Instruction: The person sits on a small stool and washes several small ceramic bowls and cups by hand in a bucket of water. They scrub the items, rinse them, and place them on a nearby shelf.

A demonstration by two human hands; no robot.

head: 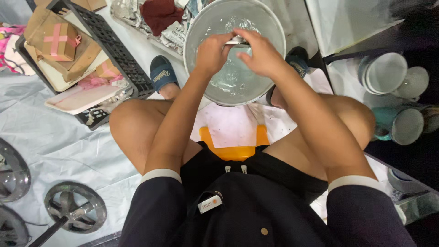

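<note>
A large round metal basin (201, 25) stands on the floor between my feet, with clear wet liquid shining inside. Over its middle, my left hand (211, 52) and my right hand (259, 54) meet on a small shiny metal piece (236, 42). Both hands pinch it, left from the left end, right from above and the right. What the piece is cannot be made out. I sit on a low orange stool (235, 150), knees spread either side of the basin.
A black plastic crate (120, 55) with cardboard boxes and flat trays lies at upper left. Round metal fan-like frames (75, 206) rest on the white sheet at lower left. Stacked cups (388, 73) lie on their sides at right. Crumpled foil and a dark red cloth (160, 13) sit behind the basin.
</note>
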